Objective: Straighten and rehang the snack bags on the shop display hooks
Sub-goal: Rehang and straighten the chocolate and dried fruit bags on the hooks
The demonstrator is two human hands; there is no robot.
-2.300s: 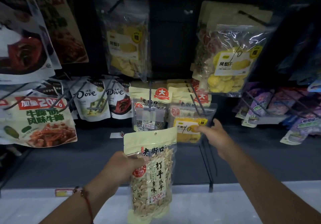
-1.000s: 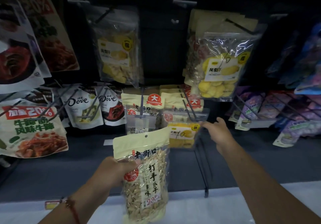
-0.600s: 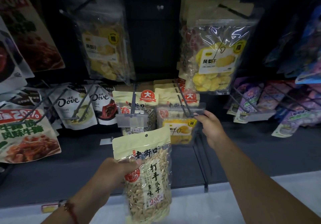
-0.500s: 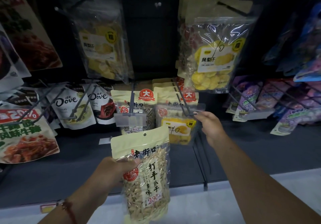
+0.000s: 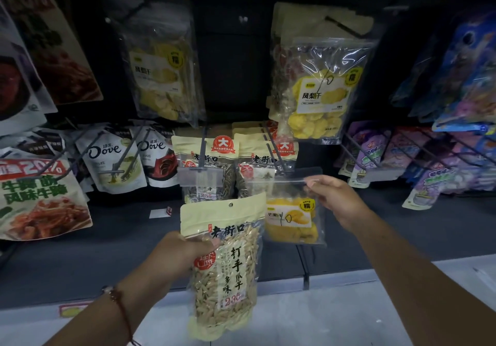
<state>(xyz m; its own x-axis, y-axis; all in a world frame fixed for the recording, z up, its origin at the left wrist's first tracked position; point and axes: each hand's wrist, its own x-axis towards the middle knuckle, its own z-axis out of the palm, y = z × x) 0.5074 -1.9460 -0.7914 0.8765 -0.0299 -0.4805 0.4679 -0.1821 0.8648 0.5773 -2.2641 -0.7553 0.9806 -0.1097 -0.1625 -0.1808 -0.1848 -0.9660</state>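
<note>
Dark display rack [image 5: 230, 50], metal hooks [image 5: 276, 155] carrying hanging snack bags [image 5: 322, 88], pale floor [image 5: 349, 313] below

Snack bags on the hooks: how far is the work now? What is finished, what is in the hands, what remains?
Looks done: two seed bags hang on the middle hooks, and the pineapple bag hangs above. In hand: the left hand grips a loose seed bag; the right hand pinches the top of the mango bag at the hook tip. Left: both of these bags are not yet hung properly.
</note>
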